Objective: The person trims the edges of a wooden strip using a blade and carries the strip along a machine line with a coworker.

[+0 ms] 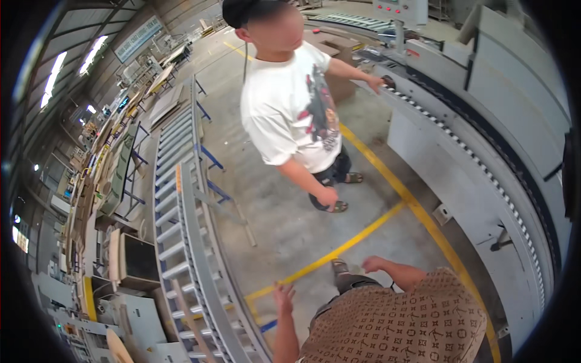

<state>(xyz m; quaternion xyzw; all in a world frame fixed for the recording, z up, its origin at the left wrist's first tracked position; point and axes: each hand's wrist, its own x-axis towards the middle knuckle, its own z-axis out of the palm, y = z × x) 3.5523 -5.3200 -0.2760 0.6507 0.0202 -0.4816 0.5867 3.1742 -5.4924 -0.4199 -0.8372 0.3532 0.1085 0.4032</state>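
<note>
My left hand is raised near the roller conveyor, its fingers apart and nothing in it. On the other side, my right hand hangs in front of my patterned brown shirt, its fingers curled in with nothing visible in them. Neither hand touches anything. Ahead stands another person in a white printed T-shirt and a dark cap. That person's far hand rests at a dark knob-like part on the machine's edge; the other hand hangs low.
A roller conveyor runs along my left. On the right stands a long grey machine with a toothed track, and a panel with red buttons sits beyond it. Yellow lines cross the concrete floor. Stacked boards lie farther left.
</note>
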